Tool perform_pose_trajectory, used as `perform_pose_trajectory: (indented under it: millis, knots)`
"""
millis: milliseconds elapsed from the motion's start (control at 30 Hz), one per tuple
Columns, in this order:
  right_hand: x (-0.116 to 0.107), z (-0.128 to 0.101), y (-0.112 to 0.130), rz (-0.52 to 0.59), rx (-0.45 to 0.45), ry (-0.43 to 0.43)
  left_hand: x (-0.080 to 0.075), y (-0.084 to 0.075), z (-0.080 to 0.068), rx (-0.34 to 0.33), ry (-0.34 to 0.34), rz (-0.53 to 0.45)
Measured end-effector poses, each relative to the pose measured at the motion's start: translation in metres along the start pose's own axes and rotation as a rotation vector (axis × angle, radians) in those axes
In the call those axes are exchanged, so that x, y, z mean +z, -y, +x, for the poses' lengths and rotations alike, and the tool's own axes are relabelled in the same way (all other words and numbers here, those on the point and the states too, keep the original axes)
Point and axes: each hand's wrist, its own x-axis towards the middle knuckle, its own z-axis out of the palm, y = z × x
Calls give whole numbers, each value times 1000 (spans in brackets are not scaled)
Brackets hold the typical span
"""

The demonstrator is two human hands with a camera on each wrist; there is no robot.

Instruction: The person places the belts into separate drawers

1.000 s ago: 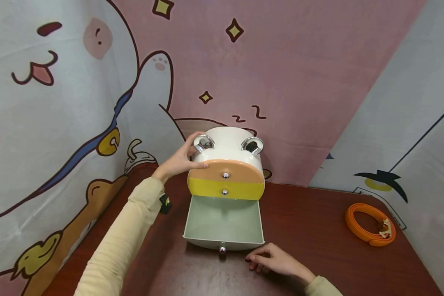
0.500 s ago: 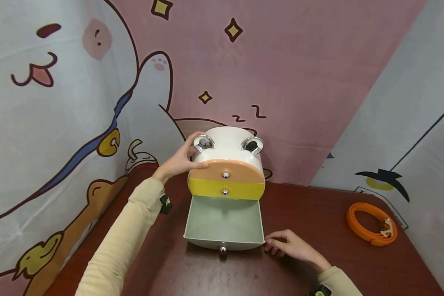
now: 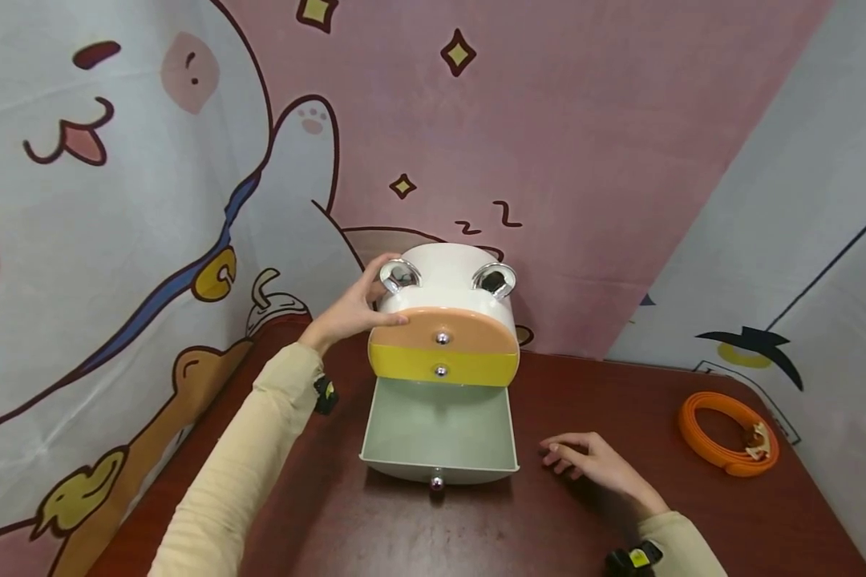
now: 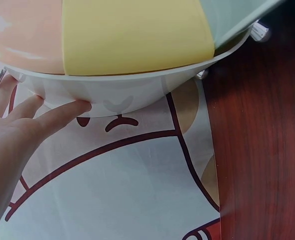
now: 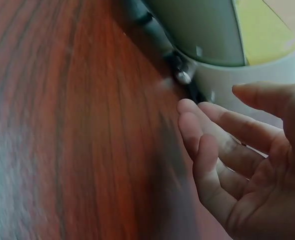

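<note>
— Where do I find the open drawer from my right hand [image 3: 597,469]?

— I read it at about nine o'clock from that hand. The pale green drawer [image 3: 439,437] is pulled out of the bottom of the white drawer cabinet [image 3: 443,320], its long axis running from the cabinet toward me, with the small metal knob [image 3: 436,482] at the near end.

— And the fingers?

— On the right they are loosely curved and hold nothing; they hover just above the tabletop [image 3: 621,401], near the drawer's right front corner but apart from it. My left hand [image 3: 350,312] is flat against the cabinet's left side, fingers [image 4: 62,112] straight and pressing the white shell, thumb by the peach top drawer [image 3: 442,332].

— Which hand is nearer the drawer front?

— The right, plainly. The orange belt [image 3: 729,433] lies coiled at roughly three o'clock from it, well apart, by the tabletop's far right edge.
</note>
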Motion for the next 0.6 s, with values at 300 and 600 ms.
perform_pose_trajectory:
  millis: [300,600]
  knots:
    - [-18,-17,-11,41,64,-141,3,-13,-5,6,2,-24]
    - [-38,-38,-15,5,127,-315,0,4,2,17,-3,-16]
